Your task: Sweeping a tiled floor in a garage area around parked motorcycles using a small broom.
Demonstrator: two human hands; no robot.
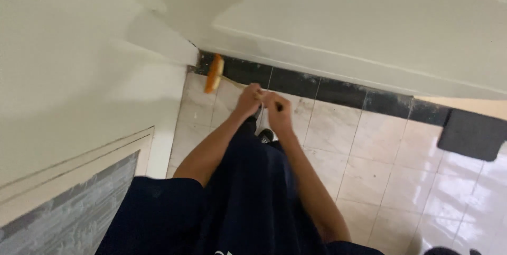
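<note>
Down in the corner where two pale walls (79,75) met, everything sat close together. Those walls were the largest things in view, off-white, one with a grey framed panel (68,207) low at the left. Below them ran the tiled floor (380,165), glossy cream squares edged by a black skirting strip (338,91) along the far wall. A dark mat (472,134) lay at the right, well apart from the hands. The person's dark blue clothing (248,202) filled the bottom of the view.

Both arms reached forward. The left hand (248,99) was curled closed around a thin pale handle (237,82), and the right hand (278,111) was wrapped closed just beside it, seemingly on the same handle, though blur hid the fingers. The handle led up-left to an orange roller head (214,73), which stood on end near the corner, at the skirting; whether it touched wall or floor could not be told.

Risks, as a judgement: the floor looked shiny, so a foot (265,135) planted beneath the hands could have slipped if it was wet. With the head so close to the skirting, a hard push might have jammed it into the corner or smeared the black strip. A two-handed grip so far along a thin handle could also have let the head twist.
</note>
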